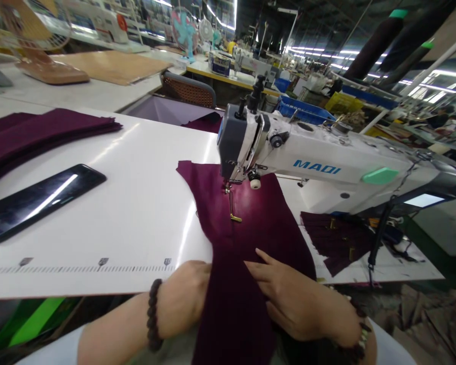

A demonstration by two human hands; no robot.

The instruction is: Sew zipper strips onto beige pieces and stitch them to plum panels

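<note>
A long maroon fabric piece (251, 218) lies under the needle area of a white MAQI sewing machine (319, 157) and hangs over the table's front edge. A seam or fold line runs down it below the presser foot (228, 190). At its left edge, my left hand (186, 291) is curled round the fabric, with the fingertips hidden by the cloth. My right hand (292, 294) rests flat on the fabric's right side, fingers spread. Between the hands and the needle, a small brass-coloured guide (234, 218) sits over the cloth.
To the left are a stack of maroon pieces (41, 132) and a dark, shiny phone (41, 203) on the white table (144, 203). A smaller maroon piece (334, 238) with brass-coloured bits lies right of the machine. Behind stand a fan (49, 71) and a chair (190, 88).
</note>
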